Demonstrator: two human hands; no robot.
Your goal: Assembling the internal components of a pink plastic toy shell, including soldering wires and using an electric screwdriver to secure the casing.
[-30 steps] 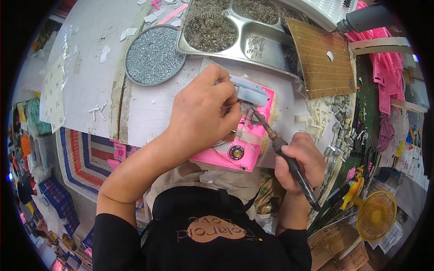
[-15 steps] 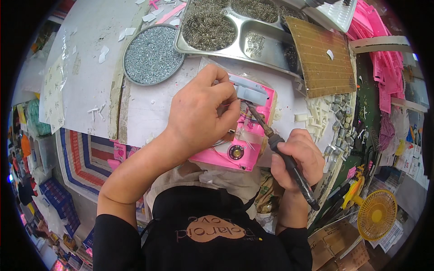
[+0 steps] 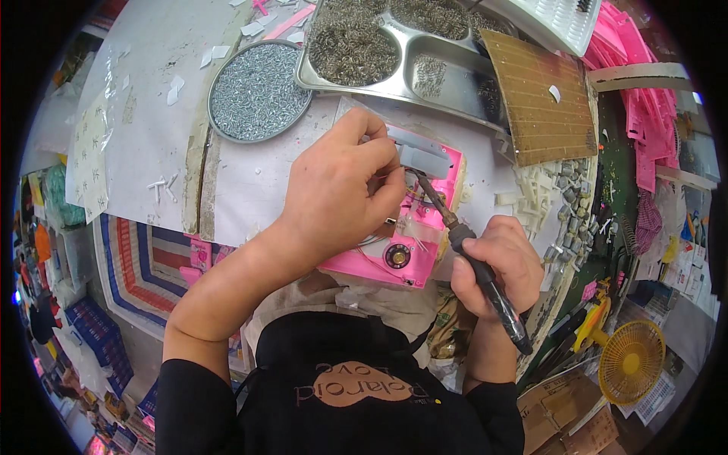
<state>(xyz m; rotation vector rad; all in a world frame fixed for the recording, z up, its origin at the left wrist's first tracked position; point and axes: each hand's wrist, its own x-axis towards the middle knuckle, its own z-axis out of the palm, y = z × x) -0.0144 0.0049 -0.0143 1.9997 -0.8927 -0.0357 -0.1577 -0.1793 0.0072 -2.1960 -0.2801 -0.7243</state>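
Note:
A soldering iron (image 3: 479, 267) with a black handle is in my right hand (image 3: 502, 265), which is wrapped round its grip. Its tip points up and left into an open pink plastic housing (image 3: 356, 264), close to the fingertips of my left hand (image 3: 341, 186). That hand is closed in a pinch over the housing, on what looks like a thin wire; the fingers hide most of it. Inside the housing lie a grey-blue plastic part (image 3: 425, 161), a round black speaker-like part (image 3: 396, 256) and several thin wires.
Beyond the housing stand a round dish (image 3: 216, 114) of small screws and a metal tray (image 3: 364, 89) of springs. At right are a brown ridged board (image 3: 542, 114), white plastic pieces (image 3: 531, 193), small metal motors (image 3: 576, 197) and a yellow fan (image 3: 632, 362).
Both hands stay nearly in place, with the iron's tip still at the housing by my left fingertips. The grey-blue part looks slightly shifted and tilted.

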